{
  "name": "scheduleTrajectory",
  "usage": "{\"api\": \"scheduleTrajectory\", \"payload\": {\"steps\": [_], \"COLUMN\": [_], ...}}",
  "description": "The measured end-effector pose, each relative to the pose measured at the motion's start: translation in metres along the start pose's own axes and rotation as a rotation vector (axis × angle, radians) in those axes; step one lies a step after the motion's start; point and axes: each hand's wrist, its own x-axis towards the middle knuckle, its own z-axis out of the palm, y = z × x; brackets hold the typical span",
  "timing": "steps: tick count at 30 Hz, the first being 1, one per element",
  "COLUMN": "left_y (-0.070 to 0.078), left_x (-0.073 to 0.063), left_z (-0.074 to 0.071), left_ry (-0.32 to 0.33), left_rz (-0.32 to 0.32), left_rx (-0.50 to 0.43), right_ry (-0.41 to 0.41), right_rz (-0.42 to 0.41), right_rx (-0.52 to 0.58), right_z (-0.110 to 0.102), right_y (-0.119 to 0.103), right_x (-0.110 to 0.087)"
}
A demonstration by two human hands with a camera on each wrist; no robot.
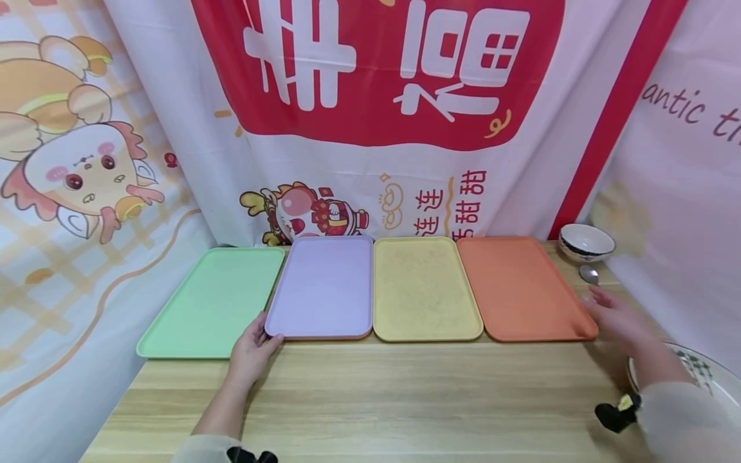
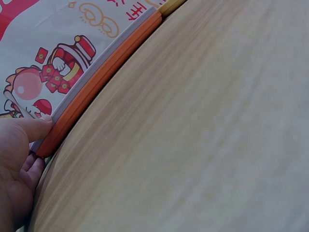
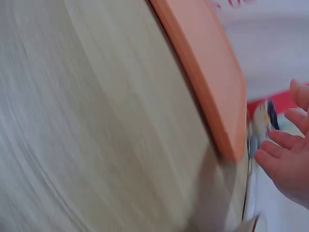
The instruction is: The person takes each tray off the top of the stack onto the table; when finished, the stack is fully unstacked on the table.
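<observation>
My left hand grips the near left corner of a purple tray, thumb on the rim and fingers lower at the corner. An orange edge shows beneath the purple rim. To its left lies a green tray, to its right a yellow tray and then an orange tray. My right hand, slightly blurred, hovers just past the orange tray's right edge. In the right wrist view its fingers are spread and relaxed, with nothing in them.
A white bowl with a dark pattern stands at the back right corner, with a metal spoon in front of it. A large plate lies partly behind my right forearm. Printed curtains hang behind the wooden table.
</observation>
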Motion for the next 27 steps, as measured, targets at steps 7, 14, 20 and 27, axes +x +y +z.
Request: {"api": "scheduleTrajectory", "payload": {"steps": [7,14,20,27], "left_y": [0.001,0.001,0.001,0.001], "left_x": [0.001,0.002,0.001,0.0], "left_z": [0.0,0.0,0.0,0.0], "left_ry": [0.002,0.011,0.009,0.008], "left_rz": [0.008,0.013,0.002,-0.001], "left_rx": [0.006,0.005,-0.004,-0.002], "right_ry": [0.071,-0.025,-0.041,-0.107], "right_rz": [-0.167,-0.226,-0.273,-0.261], "right_rx": [0.022,0.148,0.103,0.14], "right_z": [0.048,0.114,0.177,0.247], "right_y": [-0.045,-0.094,-0.126,-0.151], "right_x": [0.014,0.034,0.045,0.05]}}
